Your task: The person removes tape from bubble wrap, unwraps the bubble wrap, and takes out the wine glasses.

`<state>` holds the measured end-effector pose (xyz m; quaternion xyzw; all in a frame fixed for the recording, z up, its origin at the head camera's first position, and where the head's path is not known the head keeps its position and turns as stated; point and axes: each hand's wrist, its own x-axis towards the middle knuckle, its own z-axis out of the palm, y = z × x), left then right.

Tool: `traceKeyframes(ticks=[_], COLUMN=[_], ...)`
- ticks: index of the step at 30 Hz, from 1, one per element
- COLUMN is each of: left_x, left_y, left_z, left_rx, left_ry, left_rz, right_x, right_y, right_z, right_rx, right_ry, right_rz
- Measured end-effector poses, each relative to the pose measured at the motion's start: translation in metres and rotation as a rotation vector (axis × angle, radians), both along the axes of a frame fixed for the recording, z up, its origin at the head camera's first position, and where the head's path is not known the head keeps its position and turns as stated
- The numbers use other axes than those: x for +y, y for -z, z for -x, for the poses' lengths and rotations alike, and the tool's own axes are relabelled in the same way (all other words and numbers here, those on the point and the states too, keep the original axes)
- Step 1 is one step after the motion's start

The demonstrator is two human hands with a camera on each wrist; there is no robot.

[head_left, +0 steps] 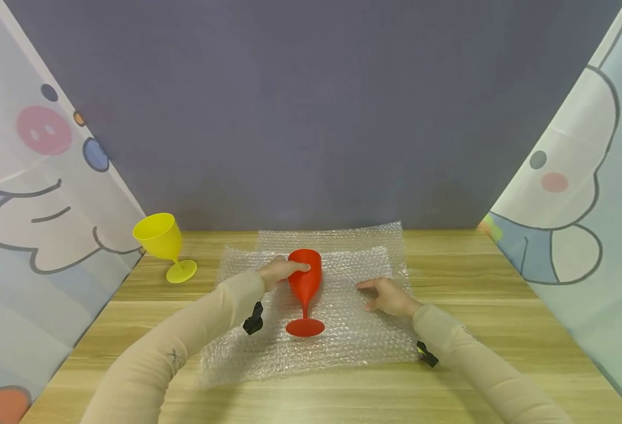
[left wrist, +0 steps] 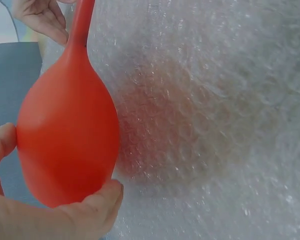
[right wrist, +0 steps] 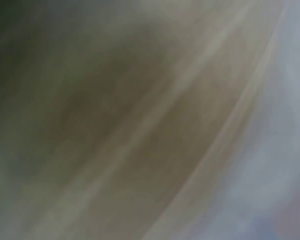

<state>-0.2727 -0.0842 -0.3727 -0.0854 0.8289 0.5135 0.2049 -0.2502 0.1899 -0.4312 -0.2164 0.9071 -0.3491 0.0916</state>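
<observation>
A red plastic goblet (head_left: 306, 277) is tipped over the bubble wrap (head_left: 353, 344), its bowl toward the back and its foot toward the front. My left hand (head_left: 280, 270) grips the bowl from the left. In the left wrist view, thumb and fingers spread round the bowl of the goblet (left wrist: 70, 130) near its rim. Whether the goblet touches the wrap I cannot tell. Over the right part of the wrap is my right hand (head_left: 390, 297), apart from the goblet, holding nothing visible, with its index finger extended. The right wrist view is blurred and shows no hand.
A yellow goblet (head_left: 159, 238) stands upright at the back left of the wooden table (head_left: 491, 330). Two layers of bubble wrap overlap at the back. A dark panel (head_left: 311, 118) rises behind the table, with cartoon-printed sheets (head_left: 570, 176) at both sides.
</observation>
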Motion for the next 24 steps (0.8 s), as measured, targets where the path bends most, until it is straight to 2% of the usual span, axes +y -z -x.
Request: traceKeyframes(ticks=[8,13,24], left_x=[0.008,0.013,0.037], left_y=[0.003,0.008,0.007], left_z=[0.004,0.008,0.008], left_rx=[-0.07,-0.084,-0.02], left_ry=[0.002,0.009,-0.02], left_rz=[-0.096,-0.135,0.016], right_x=[-0.002,-0.001,0.001], right_y=[0.001,0.001,0.003], right_z=[0.001,0.001,0.002], right_rx=[0.01,0.01,-0.012], right_ry=[0.0,-0.001,-0.009], right_rz=[-0.012,-0.01,0.025])
